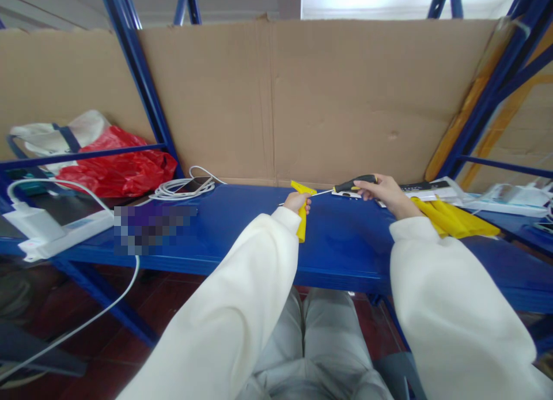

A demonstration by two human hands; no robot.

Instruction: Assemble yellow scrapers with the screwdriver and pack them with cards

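My left hand (299, 203) is closed around a yellow piece (302, 227), whose flat upper end and lower strip stick out above and below the fingers. Its exact kind cannot be made out. In my right hand (380, 192) is a screwdriver (355, 184) with a black and yellow handle, fingers wrapped round the handle's rear. The metal shaft points left and reaches the yellow piece at my left hand; where its tip ends is hidden by the fingers. Both hands are just above the blue shelf table (254, 238). Behind my right wrist lies more yellow material (458, 218).
To the left are a white power strip (69, 238) with a plugged-in adapter, a coiled white cable (173, 189) and a red plastic bag (125, 161). A cardboard panel (345, 94) closes off the back between blue posts. A flat box (432, 189) lies right.
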